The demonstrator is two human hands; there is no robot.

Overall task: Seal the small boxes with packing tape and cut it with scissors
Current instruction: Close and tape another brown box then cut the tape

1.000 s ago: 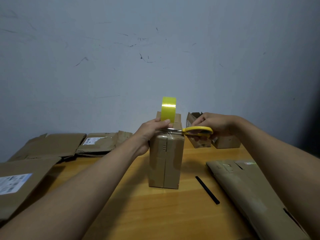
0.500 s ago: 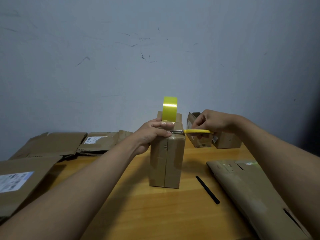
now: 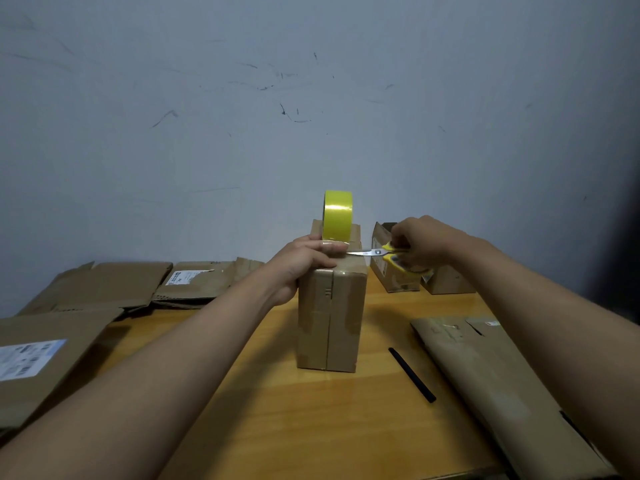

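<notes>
A small brown cardboard box (image 3: 330, 320) stands upright in the middle of the wooden table (image 3: 311, 427). A yellow roll of packing tape (image 3: 337, 214) stands on edge on the box's top. My left hand (image 3: 304, 259) presses down on the top left edge of the box, fingers lying over the tape by the roll. My right hand (image 3: 424, 245) holds yellow-handled scissors (image 3: 384, 253) level with the box top, to its right. Their blades point left, with the tips by my left fingertips.
Flattened cardboard (image 3: 104, 285) lies along the left and back left, one piece with a white label (image 3: 27, 358). Two small open boxes (image 3: 398, 271) stand at the back right. A long flattened brown box (image 3: 502, 386) lies at the right, a black strip (image 3: 412, 374) beside it.
The scissors have drawn back to the right, away from the box top, and more of the blades now shows. My left hand stays on the box.
</notes>
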